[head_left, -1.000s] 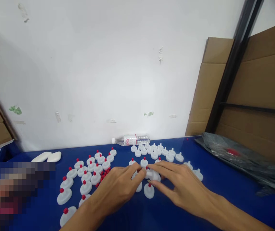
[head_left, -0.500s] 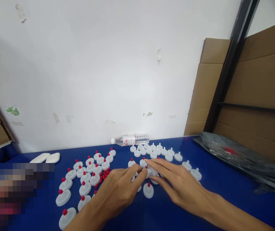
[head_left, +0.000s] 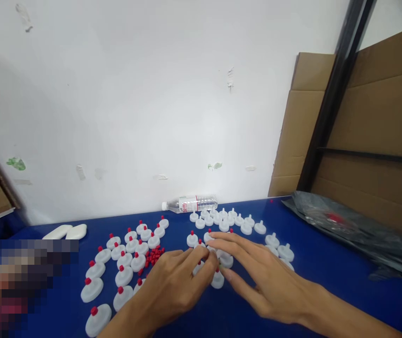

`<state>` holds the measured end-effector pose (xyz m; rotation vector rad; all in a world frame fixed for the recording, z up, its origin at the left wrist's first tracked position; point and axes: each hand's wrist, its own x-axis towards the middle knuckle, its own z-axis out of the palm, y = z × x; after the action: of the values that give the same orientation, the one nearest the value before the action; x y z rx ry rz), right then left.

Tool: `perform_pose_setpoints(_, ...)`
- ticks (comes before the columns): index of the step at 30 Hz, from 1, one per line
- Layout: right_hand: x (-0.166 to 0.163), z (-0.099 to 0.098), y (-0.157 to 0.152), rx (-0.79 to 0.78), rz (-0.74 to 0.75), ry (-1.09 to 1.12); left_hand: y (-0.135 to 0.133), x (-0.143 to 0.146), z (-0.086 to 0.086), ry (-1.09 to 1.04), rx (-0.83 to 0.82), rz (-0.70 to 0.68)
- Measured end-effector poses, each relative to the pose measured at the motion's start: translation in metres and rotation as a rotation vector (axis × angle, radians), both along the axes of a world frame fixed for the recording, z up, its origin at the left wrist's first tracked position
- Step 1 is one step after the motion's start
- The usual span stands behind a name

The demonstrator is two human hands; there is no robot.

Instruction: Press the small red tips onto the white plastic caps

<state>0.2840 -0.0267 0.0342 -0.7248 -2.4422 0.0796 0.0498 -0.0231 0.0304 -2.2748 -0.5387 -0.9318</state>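
My left hand (head_left: 179, 281) is closed in a pinch near the middle of the blue table; whatever its fingertips hold is hidden. Facing it, my right hand (head_left: 267, 277) has thumb and fingers around a white round lid with a spout (head_left: 226, 259), its spout turned toward the left fingertips. Several white lids with red tips (head_left: 217, 280) stand around and under both hands. To the left of my left hand lies a pile of small red caps (head_left: 154, 256). Beyond my fingers, a cluster of white lids without red tips (head_left: 223, 225) stands upright.
Rows of red-tipped lids (head_left: 124, 276) fill the left of the table (head_left: 183, 324). A clear plastic bottle (head_left: 206, 203) lies against the white wall. Two white rounded objects (head_left: 76, 232) are at back left. Grey plastic bags (head_left: 330, 230) and cardboard (head_left: 297, 126) occupy the right.
Both hands stay close together. The right fingers have shifted slightly left, and the white lid between the hands is tilted, with its spout toward the left fingertips.
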Motion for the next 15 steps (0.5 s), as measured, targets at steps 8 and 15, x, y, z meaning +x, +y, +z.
perform_pose_setpoints(8, -0.0030, 0.0002, 0.0008, 0.037, 0.004, 0.039, -0.0023, 0.0025, 0.0035, -0.002, 0.026, -0.022)
perform_pose_setpoints(15, -0.0028, -0.0026, 0.0030, 0.035, -0.006, 0.030, -0.0046, 0.0018, 0.0065, 0.015, 0.016, -0.059)
